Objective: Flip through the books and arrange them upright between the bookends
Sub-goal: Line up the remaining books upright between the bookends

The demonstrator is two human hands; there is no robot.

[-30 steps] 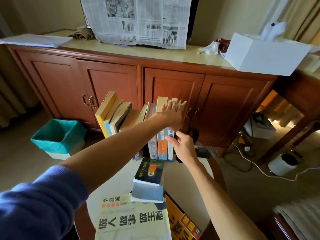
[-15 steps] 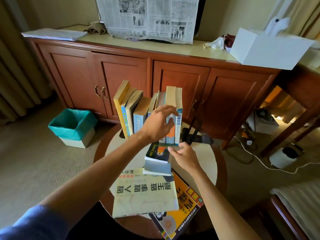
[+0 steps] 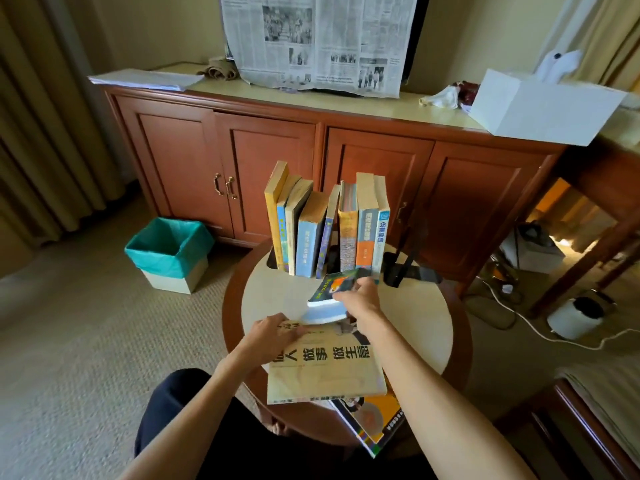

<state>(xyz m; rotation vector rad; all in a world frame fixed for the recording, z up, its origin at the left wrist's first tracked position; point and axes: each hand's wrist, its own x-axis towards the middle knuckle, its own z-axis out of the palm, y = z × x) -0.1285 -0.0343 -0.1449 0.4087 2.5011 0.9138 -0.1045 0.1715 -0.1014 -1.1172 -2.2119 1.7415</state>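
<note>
We see the right hand (image 3: 360, 301) holding a small dark-covered book (image 3: 337, 287) with an orange picture; the fingers are curled around its right edge and the book is tilted, its far end raised. Directly under this book lies a pale blue book (image 3: 323, 311), and we cannot tell if the hand also touches it. Just to the left and nearer to the person, the left hand (image 3: 273, 339) rests with relaxed fingers on the top left corner of a large beige book (image 3: 325, 368) with big Chinese characters; it grips nothing. Under the near right corner of the beige book, an orange book (image 3: 375, 424) sticks out over the edge of the round table (image 3: 415, 327).

Just beyond the right hand stands the row of upright books (image 3: 327, 223). The left ones lean a little to the right, the right ones stand almost straight. Beside the right end of the row, close to the gripped book, we see a black bookend (image 3: 403, 268). At the left end only a dark base shows, partly hidden.

Behind the table is a wooden cabinet (image 3: 270, 161) with a newspaper (image 3: 318, 43) hanging over its top and a white box (image 3: 540, 109) on the right. On the carpet to the left stands a bin with a teal bag (image 3: 169, 251).
</note>
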